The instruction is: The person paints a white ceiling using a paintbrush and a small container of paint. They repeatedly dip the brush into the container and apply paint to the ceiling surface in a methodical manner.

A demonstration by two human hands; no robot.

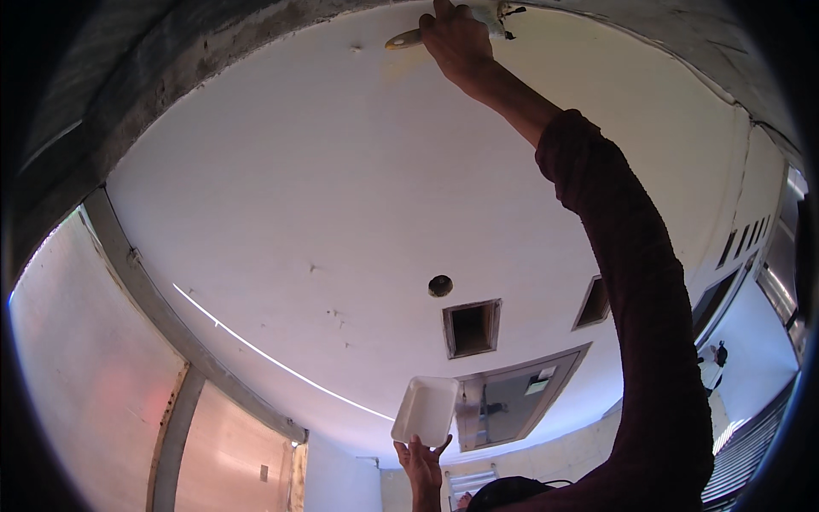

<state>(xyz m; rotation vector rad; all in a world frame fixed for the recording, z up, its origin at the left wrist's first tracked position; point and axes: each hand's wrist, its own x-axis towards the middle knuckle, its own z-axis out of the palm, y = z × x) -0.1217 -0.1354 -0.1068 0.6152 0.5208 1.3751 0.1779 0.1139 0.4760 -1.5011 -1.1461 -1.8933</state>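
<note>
My right hand [458, 43] is raised to the top edge of a pale wall, its fingers closed round a paintbrush with a light wooden handle [403, 40]. The handle sticks out to the left; the fist partly hides the brush's other end. Small dark pieces [512, 36] jut from the wall just right of the hand. Low in the middle, my left hand [420, 465] grips a shallow white plastic tray [426, 411] by its lower end. The tray tilts up so that its inside shows.
The wall has a round hole [440, 286], a square recess [472, 329] and a framed glass pane [516, 401]. Rough concrete [145, 119] borders the wall above. Translucent panels [94, 316] stand at left. Another person [711, 367] is far right. A dark rounded shape [508, 493] is at the bottom.
</note>
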